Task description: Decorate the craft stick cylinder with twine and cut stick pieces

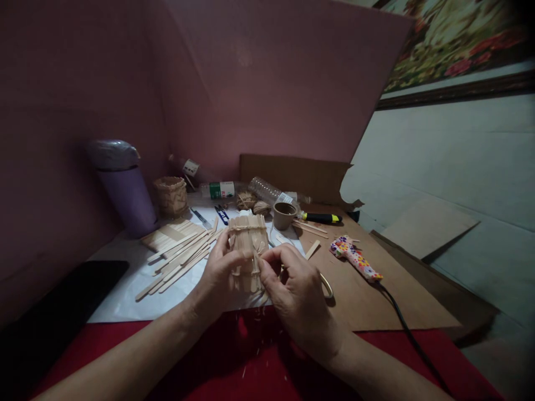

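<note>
Keeping the stick-sided piece steady looks like the key here: held between both hands, it has the left hand curled around its left side in a supporting grip, while the right hand pinches narrowly at its front right, apparently on a pale strand, though blur hides the exact contact. Small, gentle pulls would likely suit, with light pressure so the slats don't shift. Pale shreds show below the piece; loose sticks lie to its left.
</note>
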The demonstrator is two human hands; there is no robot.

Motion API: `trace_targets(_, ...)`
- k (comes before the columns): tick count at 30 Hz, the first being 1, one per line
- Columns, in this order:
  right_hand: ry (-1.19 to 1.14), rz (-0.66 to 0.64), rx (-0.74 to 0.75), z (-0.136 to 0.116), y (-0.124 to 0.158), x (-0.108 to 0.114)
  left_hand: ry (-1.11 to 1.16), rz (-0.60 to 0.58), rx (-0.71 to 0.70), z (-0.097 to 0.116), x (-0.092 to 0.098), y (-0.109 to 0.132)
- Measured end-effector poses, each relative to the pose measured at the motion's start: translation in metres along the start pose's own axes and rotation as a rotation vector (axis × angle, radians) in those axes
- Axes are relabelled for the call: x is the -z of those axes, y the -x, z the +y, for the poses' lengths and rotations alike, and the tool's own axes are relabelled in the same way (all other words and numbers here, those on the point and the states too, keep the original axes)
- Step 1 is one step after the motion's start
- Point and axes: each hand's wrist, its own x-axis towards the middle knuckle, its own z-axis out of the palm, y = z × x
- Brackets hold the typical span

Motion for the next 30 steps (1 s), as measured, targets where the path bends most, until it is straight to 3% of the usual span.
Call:
trace_targets(17,0.086,0.003,0.060,0.0012,0.0035,-0.0048,0.010,-0.010,0.018,-0.0030,0.0015,-0.0012)
trace_targets(21,-0.008,0.015,0.070,0.0003,0.0027,-0.0049,0.031,-0.003,0.020,-0.0038,0.0021,-0.0006)
trace_targets(25,-0.150,0.067,-0.002,-0.0009,0.0017,-0.0041,0.120,-0.006,0.116,0.0003,0.0003,0.0012)
trace_targets(30,-0.173,0.079,-0.032,-0.0015,0.0031,-0.0045,0.172,-0.038,0.139,0.0026,0.0011,0.0017)
